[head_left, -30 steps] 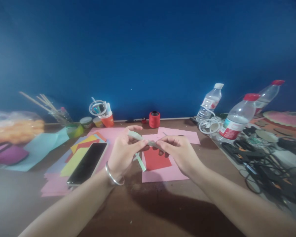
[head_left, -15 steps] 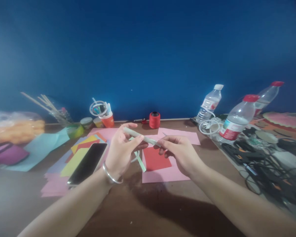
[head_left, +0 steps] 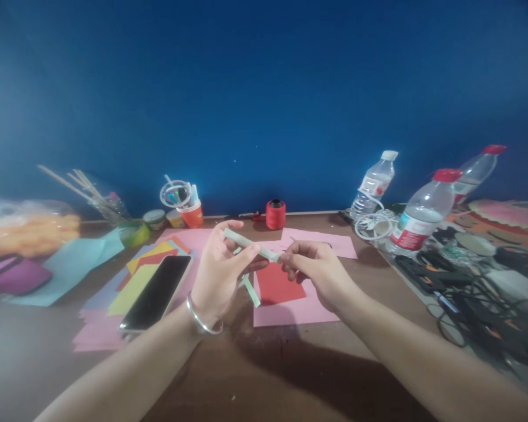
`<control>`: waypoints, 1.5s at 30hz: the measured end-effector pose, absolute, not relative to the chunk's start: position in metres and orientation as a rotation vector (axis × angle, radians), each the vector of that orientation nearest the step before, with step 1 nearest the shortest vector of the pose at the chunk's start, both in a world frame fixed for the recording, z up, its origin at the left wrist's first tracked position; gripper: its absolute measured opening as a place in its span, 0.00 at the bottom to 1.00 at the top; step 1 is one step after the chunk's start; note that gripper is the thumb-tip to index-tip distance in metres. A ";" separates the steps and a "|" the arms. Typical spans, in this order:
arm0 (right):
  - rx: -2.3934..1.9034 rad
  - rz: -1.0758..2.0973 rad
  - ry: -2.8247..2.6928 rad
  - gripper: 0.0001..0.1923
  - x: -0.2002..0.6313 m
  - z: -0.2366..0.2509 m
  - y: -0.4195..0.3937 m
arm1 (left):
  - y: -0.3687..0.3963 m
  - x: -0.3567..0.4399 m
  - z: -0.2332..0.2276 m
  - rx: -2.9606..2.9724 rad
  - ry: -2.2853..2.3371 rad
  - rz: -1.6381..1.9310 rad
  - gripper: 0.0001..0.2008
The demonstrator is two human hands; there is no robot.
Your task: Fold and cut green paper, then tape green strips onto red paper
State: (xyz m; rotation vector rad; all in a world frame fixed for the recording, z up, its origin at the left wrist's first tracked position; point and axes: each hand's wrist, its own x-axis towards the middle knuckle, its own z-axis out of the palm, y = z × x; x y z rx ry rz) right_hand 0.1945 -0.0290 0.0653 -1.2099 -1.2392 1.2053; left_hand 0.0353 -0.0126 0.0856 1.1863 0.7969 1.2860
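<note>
Between my hands is a narrow pale green paper strip (head_left: 240, 237), held slanting down to the right above the table. My left hand (head_left: 222, 269) is closed on its middle, thumb on top, with a silver bangle on the wrist. The fingers of my right hand (head_left: 310, 264) pinch its right end. A red paper piece (head_left: 279, 284) lies under the hands on a pink sheet (head_left: 297, 313). Another light green strip (head_left: 251, 291) hangs or lies just below my left hand; which one I cannot tell.
Left of my hands a phone (head_left: 158, 293) rests on coloured papers (head_left: 129, 287). A red thread spool (head_left: 276, 215) and an orange cup of pens (head_left: 192, 215) stand along the wall. Bottles (head_left: 422, 214) and tangled black cables (head_left: 479, 305) crowd the right side.
The strip has shifted slightly right and down in my left hand, and its flat face shows more. My left wrist has moved a little to the right.
</note>
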 end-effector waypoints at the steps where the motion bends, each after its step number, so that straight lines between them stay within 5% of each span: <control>1: -1.217 1.195 -1.239 0.10 0.196 0.064 -0.027 | -0.012 0.035 0.085 1.180 0.803 1.296 0.19; 14: -1.223 0.974 -1.543 0.09 0.189 0.068 -0.035 | -0.012 0.035 0.075 1.490 1.018 1.148 0.20; 34: -1.253 1.043 -1.381 0.07 0.197 0.069 -0.031 | 0.011 0.012 0.091 1.275 0.901 1.494 0.17; 45: -1.214 0.943 -1.635 0.08 0.194 0.074 -0.030 | -0.006 0.024 0.086 1.465 1.008 1.261 0.14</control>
